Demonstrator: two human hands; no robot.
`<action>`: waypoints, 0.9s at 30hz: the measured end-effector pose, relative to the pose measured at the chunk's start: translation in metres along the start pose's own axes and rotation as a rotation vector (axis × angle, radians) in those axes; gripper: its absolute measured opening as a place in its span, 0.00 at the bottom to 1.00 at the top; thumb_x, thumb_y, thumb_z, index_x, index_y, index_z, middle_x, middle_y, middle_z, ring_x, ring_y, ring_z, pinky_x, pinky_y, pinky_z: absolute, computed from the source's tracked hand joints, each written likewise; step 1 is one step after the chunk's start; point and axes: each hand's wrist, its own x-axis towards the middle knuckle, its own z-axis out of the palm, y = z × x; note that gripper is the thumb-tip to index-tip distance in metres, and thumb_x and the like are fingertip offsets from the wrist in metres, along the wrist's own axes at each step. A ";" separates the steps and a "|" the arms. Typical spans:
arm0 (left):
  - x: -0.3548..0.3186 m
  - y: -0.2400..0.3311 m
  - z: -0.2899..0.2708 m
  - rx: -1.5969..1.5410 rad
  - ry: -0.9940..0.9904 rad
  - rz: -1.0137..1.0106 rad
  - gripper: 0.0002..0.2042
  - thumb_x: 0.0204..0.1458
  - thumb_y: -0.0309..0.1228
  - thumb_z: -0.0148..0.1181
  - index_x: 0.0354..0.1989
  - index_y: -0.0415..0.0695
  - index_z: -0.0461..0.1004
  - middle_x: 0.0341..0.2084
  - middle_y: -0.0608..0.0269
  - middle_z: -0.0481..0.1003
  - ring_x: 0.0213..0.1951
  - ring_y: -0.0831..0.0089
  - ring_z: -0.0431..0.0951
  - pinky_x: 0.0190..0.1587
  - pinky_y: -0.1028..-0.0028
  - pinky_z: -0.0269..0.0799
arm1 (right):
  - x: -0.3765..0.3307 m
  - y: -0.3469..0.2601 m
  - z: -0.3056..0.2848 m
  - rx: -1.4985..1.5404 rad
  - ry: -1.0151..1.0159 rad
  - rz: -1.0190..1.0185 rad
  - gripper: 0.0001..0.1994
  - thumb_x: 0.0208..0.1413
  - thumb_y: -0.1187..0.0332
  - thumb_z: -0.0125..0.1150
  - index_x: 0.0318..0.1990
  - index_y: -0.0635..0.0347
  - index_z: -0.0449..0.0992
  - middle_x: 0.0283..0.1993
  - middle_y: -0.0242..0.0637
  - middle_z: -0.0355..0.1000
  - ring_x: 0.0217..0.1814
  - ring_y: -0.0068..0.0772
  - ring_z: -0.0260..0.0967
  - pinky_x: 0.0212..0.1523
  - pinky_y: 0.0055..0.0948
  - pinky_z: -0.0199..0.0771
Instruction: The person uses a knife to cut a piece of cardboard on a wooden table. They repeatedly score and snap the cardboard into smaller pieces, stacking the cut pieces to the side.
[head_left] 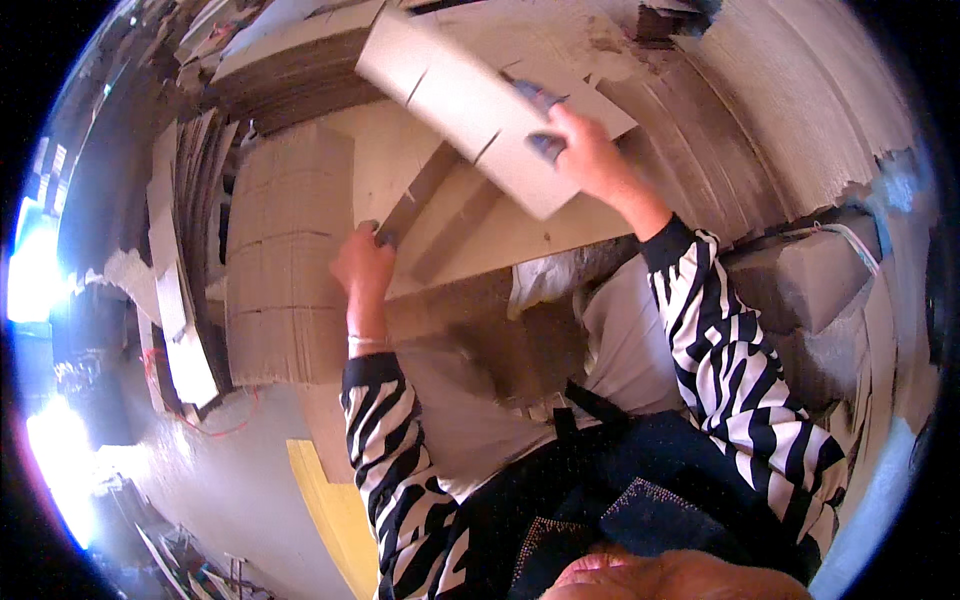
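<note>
Right hand (pixel 585 150) grips a flat, slotted, pale brown cardboard sheet (pixel 480 105), lifted over the bench (pixel 520 235). Left hand (pixel 365 262) pinches the edge of a folded brown cardboard strip (pixel 425 195) lying there. Best to keep the sheet level and slots clear; stacked brown cardboard blanks (pixel 285 250) sit just left.

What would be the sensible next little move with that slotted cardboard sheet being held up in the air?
Probably lower the slotted cardboard sheet onto the flat piece under the left hand. The right hand holds the sheet tilted, clear of the work surface, while the left hand presses the lower cardboard by its edge, as if steadying it. A stack of flat sheets lies just to the left.
</note>
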 end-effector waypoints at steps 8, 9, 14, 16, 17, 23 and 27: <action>0.011 0.008 0.010 0.147 0.058 -0.041 0.09 0.49 0.34 0.55 0.37 0.50 0.78 0.33 0.57 0.80 0.39 0.55 0.80 0.41 0.53 0.70 | -0.004 -0.035 0.011 -0.165 -0.446 -0.026 0.14 0.48 0.69 0.60 0.44 0.59 0.72 0.29 0.53 0.73 0.35 0.58 0.71 0.35 0.51 0.69; 0.012 0.005 0.010 0.172 0.072 -0.056 0.09 0.49 0.35 0.55 0.37 0.51 0.78 0.33 0.57 0.80 0.39 0.55 0.80 0.41 0.53 0.70 | -0.002 -0.040 0.012 -0.184 -0.442 -0.060 0.15 0.47 0.71 0.59 0.44 0.58 0.73 0.29 0.51 0.74 0.34 0.56 0.72 0.35 0.51 0.70; 0.019 0.017 0.024 0.179 0.125 -0.034 0.08 0.51 0.37 0.56 0.36 0.52 0.78 0.33 0.57 0.80 0.39 0.55 0.80 0.40 0.54 0.71 | 0.012 -0.070 0.015 -0.245 -0.384 -0.153 0.13 0.44 0.74 0.56 0.40 0.60 0.73 0.29 0.50 0.74 0.33 0.56 0.73 0.33 0.53 0.70; 0.017 0.022 0.024 0.181 0.116 -0.038 0.08 0.51 0.37 0.56 0.36 0.52 0.78 0.33 0.57 0.80 0.39 0.55 0.80 0.39 0.54 0.71 | 0.015 -0.075 0.021 -0.238 -0.369 -0.185 0.11 0.43 0.75 0.56 0.38 0.61 0.73 0.29 0.50 0.74 0.33 0.56 0.73 0.32 0.54 0.70; 0.016 0.024 0.023 0.181 0.112 -0.039 0.09 0.51 0.38 0.56 0.36 0.51 0.78 0.33 0.57 0.80 0.39 0.55 0.80 0.39 0.54 0.71 | 0.016 -0.072 0.026 -0.267 -0.392 -0.197 0.10 0.43 0.75 0.56 0.37 0.61 0.73 0.29 0.50 0.74 0.34 0.57 0.73 0.32 0.54 0.70; 0.018 0.013 0.022 0.131 0.117 -0.061 0.10 0.48 0.37 0.57 0.37 0.51 0.78 0.34 0.57 0.80 0.40 0.56 0.80 0.41 0.51 0.70 | 0.016 -0.067 0.026 -0.324 -0.492 -0.208 0.09 0.43 0.75 0.56 0.35 0.61 0.72 0.30 0.49 0.74 0.35 0.56 0.73 0.33 0.54 0.71; 0.018 0.024 0.021 0.177 0.282 0.058 0.11 0.45 0.33 0.59 0.38 0.48 0.77 0.36 0.56 0.78 0.42 0.56 0.79 0.42 0.51 0.69 | 0.027 -0.071 0.028 -0.330 -0.560 -0.232 0.08 0.44 0.75 0.56 0.35 0.62 0.72 0.30 0.49 0.74 0.38 0.56 0.73 0.35 0.53 0.71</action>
